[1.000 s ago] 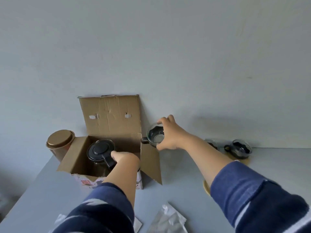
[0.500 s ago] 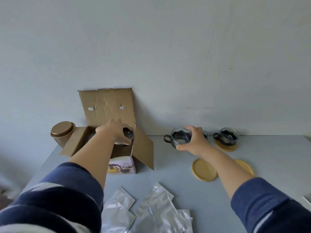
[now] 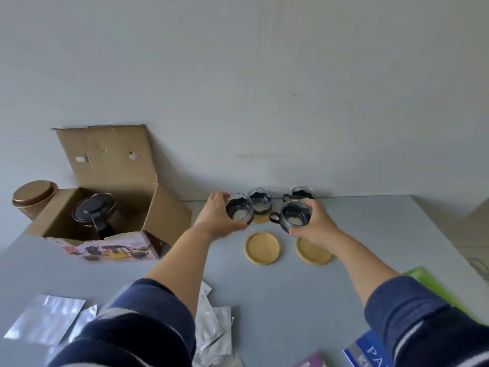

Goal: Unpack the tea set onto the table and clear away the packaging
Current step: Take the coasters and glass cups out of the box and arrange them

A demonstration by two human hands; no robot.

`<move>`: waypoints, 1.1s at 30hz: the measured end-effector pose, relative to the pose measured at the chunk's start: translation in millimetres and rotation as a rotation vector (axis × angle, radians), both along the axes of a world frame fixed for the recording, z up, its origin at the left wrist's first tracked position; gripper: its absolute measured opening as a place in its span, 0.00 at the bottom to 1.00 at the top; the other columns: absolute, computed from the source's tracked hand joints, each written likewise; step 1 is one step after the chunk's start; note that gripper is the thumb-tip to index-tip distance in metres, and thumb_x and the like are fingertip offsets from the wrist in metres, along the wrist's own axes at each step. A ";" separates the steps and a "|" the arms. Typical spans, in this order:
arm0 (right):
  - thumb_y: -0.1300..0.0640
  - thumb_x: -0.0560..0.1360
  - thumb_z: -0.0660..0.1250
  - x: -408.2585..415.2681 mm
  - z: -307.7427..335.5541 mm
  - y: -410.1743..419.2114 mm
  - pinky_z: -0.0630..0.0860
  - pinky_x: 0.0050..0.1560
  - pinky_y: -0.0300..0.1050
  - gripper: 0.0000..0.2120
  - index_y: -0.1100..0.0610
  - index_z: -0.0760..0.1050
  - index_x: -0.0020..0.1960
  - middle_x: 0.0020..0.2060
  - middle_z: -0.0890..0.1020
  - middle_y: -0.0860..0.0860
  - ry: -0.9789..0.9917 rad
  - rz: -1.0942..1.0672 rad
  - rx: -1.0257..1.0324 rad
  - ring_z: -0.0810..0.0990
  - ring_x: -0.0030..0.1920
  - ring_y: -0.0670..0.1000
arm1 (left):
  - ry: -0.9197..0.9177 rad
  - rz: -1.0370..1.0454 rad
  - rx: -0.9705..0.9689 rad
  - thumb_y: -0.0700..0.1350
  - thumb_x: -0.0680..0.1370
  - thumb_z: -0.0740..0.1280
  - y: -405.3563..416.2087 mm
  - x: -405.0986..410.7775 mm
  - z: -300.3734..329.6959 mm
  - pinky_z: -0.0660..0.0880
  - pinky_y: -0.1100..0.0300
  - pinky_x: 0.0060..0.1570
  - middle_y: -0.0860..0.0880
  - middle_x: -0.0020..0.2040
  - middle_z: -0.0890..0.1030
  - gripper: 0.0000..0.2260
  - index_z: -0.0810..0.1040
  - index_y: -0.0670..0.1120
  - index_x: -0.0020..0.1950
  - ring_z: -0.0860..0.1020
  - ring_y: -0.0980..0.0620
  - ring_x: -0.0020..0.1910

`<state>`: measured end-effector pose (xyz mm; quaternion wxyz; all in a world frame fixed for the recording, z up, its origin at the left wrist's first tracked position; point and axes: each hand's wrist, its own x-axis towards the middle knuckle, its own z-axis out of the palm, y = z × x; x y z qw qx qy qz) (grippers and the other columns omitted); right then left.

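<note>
My left hand (image 3: pixel 215 217) grips a glass tea cup (image 3: pixel 239 210) with a dark holder, held just above the table. My right hand (image 3: pixel 315 226) grips a second such cup (image 3: pixel 295 215) by its side, its handle pointing left. Two more cups stand behind them near the wall, one (image 3: pixel 260 201) on a coaster and one (image 3: pixel 301 193) further right. Two bare yellow coasters (image 3: pixel 262 248) (image 3: pixel 313 251) lie below the held cups. The open cardboard box (image 3: pixel 164 215) at the left holds the black-lidded teapot (image 3: pixel 94 213).
A copper-lidded canister (image 3: pixel 33 196) stands left of the box by the wall. Silver foil bags (image 3: pixel 43 319) and crumpled white wrappers (image 3: pixel 214 329) lie near the front edge. A green tray (image 3: pixel 434 290) and booklets (image 3: pixel 367 352) sit at the front right.
My left hand came out of the box carrying a cup and moved right to the coasters. My right hand brought its cup nearer, over the right coaster. The view tilted down.
</note>
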<state>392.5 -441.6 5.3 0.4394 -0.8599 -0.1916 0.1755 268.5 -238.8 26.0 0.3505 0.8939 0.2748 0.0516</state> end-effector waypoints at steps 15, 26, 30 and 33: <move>0.63 0.67 0.74 19.0 -74.2 -66.5 0.64 0.67 0.43 0.45 0.55 0.51 0.76 0.72 0.61 0.55 0.083 -0.004 -0.148 0.63 0.72 0.55 | 0.098 -0.064 -0.122 0.43 0.68 0.74 -70.8 31.1 -82.2 0.70 0.64 0.52 0.50 0.67 0.66 0.37 0.62 0.48 0.74 0.70 0.50 0.64; 0.62 0.70 0.63 15.9 -34.3 -54.4 0.50 0.75 0.60 0.43 0.47 0.43 0.77 0.76 0.50 0.51 -0.007 0.159 -0.516 0.47 0.76 0.58 | 0.206 -0.021 0.067 0.57 0.71 0.73 -55.3 8.6 -68.2 0.61 0.45 0.72 0.49 0.78 0.55 0.48 0.44 0.48 0.79 0.57 0.46 0.76; 0.62 0.72 0.59 0.7 -5.2 -25.2 0.44 0.75 0.63 0.35 0.48 0.53 0.76 0.75 0.52 0.53 -0.127 0.302 -0.577 0.45 0.76 0.57 | 0.185 0.077 0.212 0.57 0.76 0.67 -28.7 -19.8 -37.1 0.60 0.44 0.72 0.48 0.77 0.57 0.37 0.51 0.47 0.79 0.57 0.45 0.76; 0.59 0.72 0.61 -20.1 12.4 9.4 0.49 0.74 0.61 0.33 0.46 0.56 0.75 0.75 0.53 0.54 -0.216 0.413 -0.625 0.46 0.76 0.58 | 0.160 0.125 0.285 0.55 0.77 0.66 1.3 -46.6 -16.1 0.60 0.43 0.72 0.48 0.77 0.59 0.33 0.57 0.47 0.77 0.58 0.45 0.75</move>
